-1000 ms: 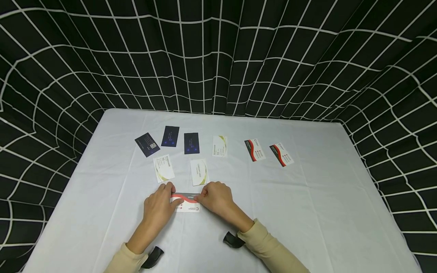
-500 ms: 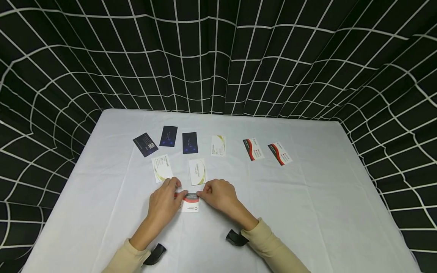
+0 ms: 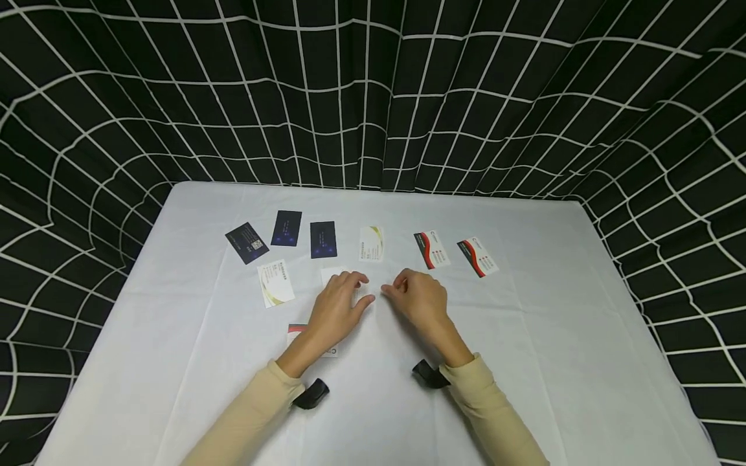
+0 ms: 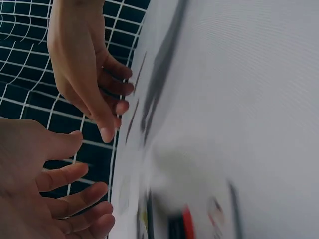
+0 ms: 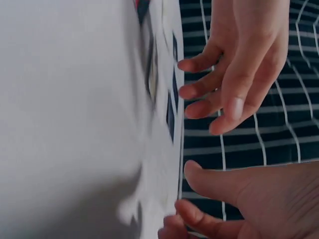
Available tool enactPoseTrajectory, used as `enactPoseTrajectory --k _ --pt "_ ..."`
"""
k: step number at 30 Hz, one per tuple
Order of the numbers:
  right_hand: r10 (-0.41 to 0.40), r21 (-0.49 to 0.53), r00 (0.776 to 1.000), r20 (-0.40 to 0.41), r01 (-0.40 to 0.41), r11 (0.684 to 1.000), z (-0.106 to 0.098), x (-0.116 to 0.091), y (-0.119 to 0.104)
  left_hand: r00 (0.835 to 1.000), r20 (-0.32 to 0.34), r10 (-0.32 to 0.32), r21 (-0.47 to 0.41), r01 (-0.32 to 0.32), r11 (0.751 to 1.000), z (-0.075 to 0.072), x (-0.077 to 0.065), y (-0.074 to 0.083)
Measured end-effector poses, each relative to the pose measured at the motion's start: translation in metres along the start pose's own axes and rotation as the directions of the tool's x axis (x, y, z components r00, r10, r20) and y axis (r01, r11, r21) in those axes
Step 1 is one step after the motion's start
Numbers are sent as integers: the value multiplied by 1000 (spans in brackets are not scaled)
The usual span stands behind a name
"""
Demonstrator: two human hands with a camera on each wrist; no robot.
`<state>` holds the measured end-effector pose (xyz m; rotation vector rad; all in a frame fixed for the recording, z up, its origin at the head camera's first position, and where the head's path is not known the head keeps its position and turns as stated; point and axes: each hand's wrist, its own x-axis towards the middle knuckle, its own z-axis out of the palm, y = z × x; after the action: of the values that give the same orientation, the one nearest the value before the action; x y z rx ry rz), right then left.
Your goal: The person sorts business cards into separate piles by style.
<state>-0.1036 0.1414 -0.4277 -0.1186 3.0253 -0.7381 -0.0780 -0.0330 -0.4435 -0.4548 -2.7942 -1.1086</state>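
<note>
Found left hand [image 3: 337, 304] raised over a white table [image 3: 524, 362], with fingers parted and lightly bent, released and grasping nothing. Noted toward twelve o'clock of that hand a white card [image 3: 330, 275], partly covered by the fingers, and toward seven o'clock a red-striped card [image 3: 294, 334] flat on the cloth, crossed in view by the wrist. Located right hand [image 3: 421, 299] at three o'clock from the left, near but not touching, with fingers loosely curled, likewise released and holding nothing. Recorded beyond the right hand one red-and-black card [image 3: 432, 250] past twelve o'clock and a matching card [image 3: 477, 257] at two. Counted, from the left hand, three dark cards: a coded card [image 3: 247, 243] at ten, a blue-lit card [image 3: 286, 228] near eleven, its twin [image 3: 323, 240] between eleven and twelve. Logged yellow-curved cards at half past nine [image 3: 276, 283] and one o'clock [image 3: 371, 244]. Observed beyond the table's twelve o'clock edge a gridded black curtain [image 3: 361, 90].
</note>
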Motion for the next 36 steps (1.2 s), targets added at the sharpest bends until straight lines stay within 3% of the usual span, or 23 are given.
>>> enactPoseTrajectory --k 9,15,20,31,36 --pt "186 -53 975 -125 -194 980 -15 29 48 999 43 21 -45 -19 999 43 46 32" --pt "226 -46 961 -161 -236 971 -9 43 69 997 48 -68 -12 69 998 75 81 46" --pt "260 -40 954 -145 -269 962 -7 53 77 989 72 -126 28 124 992 96 103 50" --pt "306 11 952 30 -307 952 -24 60 84 983 128 -130 202 102 974 109 123 51" --pt "276 97 961 31 -278 956 -24 58 88 980 145 -138 188 110 976 107 127 53"
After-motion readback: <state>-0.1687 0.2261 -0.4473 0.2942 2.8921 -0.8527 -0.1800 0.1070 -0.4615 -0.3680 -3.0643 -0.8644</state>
